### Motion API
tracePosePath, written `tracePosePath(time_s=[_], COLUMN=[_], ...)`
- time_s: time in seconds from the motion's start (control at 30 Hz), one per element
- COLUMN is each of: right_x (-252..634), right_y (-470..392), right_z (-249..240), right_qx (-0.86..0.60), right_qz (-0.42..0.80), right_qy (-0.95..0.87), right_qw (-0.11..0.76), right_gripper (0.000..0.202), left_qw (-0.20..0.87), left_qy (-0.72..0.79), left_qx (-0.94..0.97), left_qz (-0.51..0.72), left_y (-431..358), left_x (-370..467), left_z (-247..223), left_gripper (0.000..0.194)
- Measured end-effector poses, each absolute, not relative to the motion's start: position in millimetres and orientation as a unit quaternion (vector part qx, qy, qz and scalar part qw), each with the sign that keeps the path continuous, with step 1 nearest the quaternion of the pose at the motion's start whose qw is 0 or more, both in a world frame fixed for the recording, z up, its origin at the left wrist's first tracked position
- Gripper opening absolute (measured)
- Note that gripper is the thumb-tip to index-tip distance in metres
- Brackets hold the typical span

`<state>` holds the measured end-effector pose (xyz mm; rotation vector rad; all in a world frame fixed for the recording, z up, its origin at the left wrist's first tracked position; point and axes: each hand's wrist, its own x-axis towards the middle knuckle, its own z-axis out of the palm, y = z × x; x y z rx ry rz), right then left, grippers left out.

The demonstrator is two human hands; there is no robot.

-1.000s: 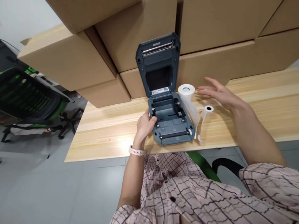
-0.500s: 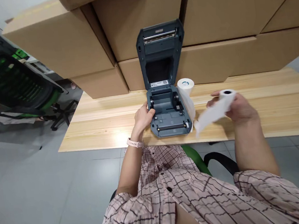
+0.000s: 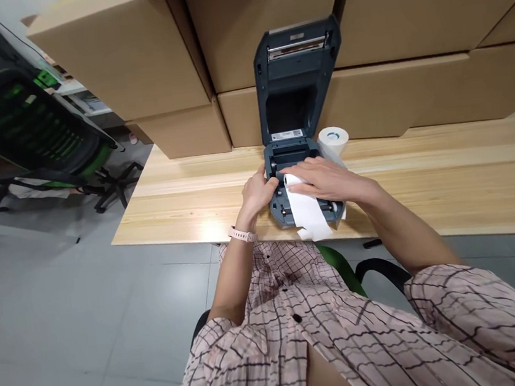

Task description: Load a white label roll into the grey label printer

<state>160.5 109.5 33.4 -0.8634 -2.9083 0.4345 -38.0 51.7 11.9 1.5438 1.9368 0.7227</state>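
A dark grey label printer (image 3: 283,218) stands on the wooden table with its lid (image 3: 300,73) raised. My right hand (image 3: 323,179) is closed around a small white paper roll (image 3: 294,181) over the printer's inner bay. From that roll, a loose strip of paper (image 3: 309,215) hangs across the printer's front edge. My left hand (image 3: 260,191) grips the printer's left side wall, thumb over the rim. Behind the right hand, another white roll (image 3: 334,138) with a blue-ringed core stands against the printer's right side.
Stacked cardboard boxes (image 3: 414,94) line the back of the wooden table (image 3: 185,207). The table's front edge runs close to my body. A black and green office chair (image 3: 38,143) stands on the floor at left.
My right hand has carried the small paper roll leftward from the table's right side to over the printer's bay. The left hand has stayed on the printer. The view has shifted slightly.
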Motion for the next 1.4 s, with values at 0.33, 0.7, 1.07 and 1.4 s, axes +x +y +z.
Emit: tracePosePath(time_s=[0.33,0.7,1.07,1.4], right_x=[179,180,179,177], right_y=[89,15,7,7], right_z=[20,8,0,-5], right_qx=[-0.249,-0.298,-0.302,-0.269], right_qz=[0.189,0.118,0.07,-0.011], right_qy=[-0.945,-0.931,-0.927,-0.918], right_qw=[0.1,0.172,0.211,0.29], right_gripper=[0.058,0.05,0.046,0.035], left_qw=[0.287,0.301,0.316,0.335], left_qy=[0.716,0.711,0.694,0.686], left_qx=[0.572,0.557,0.552,0.535], left_qz=[0.28,0.307,0.335,0.361], left_y=[52,50,48,49], left_x=[-39,-39,-41,-41], left_z=[9,2,0,-2], left_gripper=[0.057,0.057,0.063,0.065])
